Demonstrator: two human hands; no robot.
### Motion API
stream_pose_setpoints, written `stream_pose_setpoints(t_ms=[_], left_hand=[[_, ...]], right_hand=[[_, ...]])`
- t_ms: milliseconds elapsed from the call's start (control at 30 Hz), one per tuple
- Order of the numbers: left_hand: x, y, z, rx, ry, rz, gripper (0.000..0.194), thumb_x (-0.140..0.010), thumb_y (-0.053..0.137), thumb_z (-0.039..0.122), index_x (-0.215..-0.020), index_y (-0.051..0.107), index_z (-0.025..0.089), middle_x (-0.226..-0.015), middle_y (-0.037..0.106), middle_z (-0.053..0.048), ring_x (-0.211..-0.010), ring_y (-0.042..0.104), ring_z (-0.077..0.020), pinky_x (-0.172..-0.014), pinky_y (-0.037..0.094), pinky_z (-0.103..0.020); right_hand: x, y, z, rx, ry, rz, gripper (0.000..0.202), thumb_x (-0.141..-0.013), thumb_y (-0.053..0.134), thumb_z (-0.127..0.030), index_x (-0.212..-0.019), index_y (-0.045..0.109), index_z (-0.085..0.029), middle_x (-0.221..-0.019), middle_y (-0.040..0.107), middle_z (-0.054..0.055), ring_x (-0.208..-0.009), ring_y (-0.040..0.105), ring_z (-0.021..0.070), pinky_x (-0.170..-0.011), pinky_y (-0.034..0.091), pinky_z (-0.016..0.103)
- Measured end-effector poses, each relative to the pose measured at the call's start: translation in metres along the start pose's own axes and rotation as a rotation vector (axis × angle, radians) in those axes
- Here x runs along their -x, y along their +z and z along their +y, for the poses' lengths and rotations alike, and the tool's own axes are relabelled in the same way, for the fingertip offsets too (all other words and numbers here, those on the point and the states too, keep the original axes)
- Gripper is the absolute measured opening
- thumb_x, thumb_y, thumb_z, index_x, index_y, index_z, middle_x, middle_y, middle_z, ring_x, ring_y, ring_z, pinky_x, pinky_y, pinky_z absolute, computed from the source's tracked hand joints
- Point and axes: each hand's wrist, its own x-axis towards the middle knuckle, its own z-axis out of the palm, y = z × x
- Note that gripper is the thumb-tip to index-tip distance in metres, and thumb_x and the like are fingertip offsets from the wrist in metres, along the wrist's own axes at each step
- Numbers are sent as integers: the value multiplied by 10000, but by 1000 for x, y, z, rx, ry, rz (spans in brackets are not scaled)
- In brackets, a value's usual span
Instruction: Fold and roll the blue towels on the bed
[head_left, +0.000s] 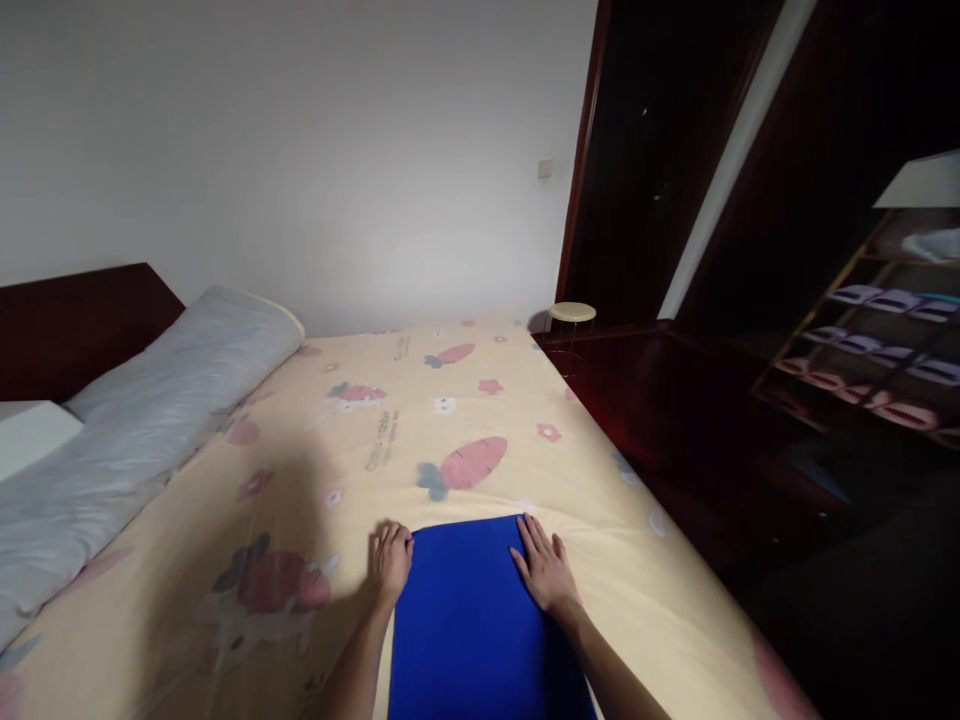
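A smooth, plain blue cloth lies flat on the bed, its near part running out of the bottom of the view. At its far left corner my left hand has its fingers curled in on the cloth's edge; the fingertips are partly hidden. My right hand rests flat on the far right corner, fingers spread and palm down. Beneath both is a cream bedsheet printed with carrots, rabbits and flowers.
A long grey pillow lies along the left side by the dark headboard. Beyond the bed's right edge are a round stool, dark doors and a rack with several pairs of slippers. A white wall stands behind.
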Motion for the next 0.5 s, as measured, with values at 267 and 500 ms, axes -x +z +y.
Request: stream_pose_setpoints(t_ms=[267, 500], left_hand=[[-9, 0, -3, -7, 74, -110, 180, -885, 414, 157, -946, 577, 203, -994, 662, -49, -1010, 581, -198, -926, 344, -336], [-10, -1, -6, 21, 19, -126, 209, -853, 456, 101, -994, 555, 219, -990, 677, -16, -1026, 600, -158, -898, 355, -294]], right_hand=[[2, -7, -1, -9, 6, -30, 631, -987, 211, -527, -1536, 188, -218, -1602, 192, 52, -1480, 150, 215, -1186, 128, 501], [2, -9, -4, -12, 10, -39, 638, -984, 219, -523, -1536, 185, -206, -1602, 186, 51, -1482, 138, 214, -1187, 121, 512]])
